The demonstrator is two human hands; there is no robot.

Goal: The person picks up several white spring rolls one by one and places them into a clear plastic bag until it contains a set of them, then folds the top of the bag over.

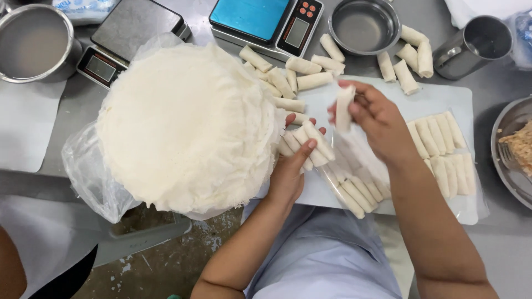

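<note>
Fingers of right hand point(372, 116) pinch 1 roll point(344, 108); left hand point(291, 169) grips several rolls point(310, 145).

pale cream rolls point(313, 145), blue-topped scale point(266, 21)

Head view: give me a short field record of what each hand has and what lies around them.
left hand: holds several rolled white spring rolls
right hand: fingers grip one roll upright
under hands: clear bag of packed rolls on white board
left of hands: round stack of wrappers on plastic
loose rolls: pile by blue scale
far edge: metal bowl, metal cup
</note>
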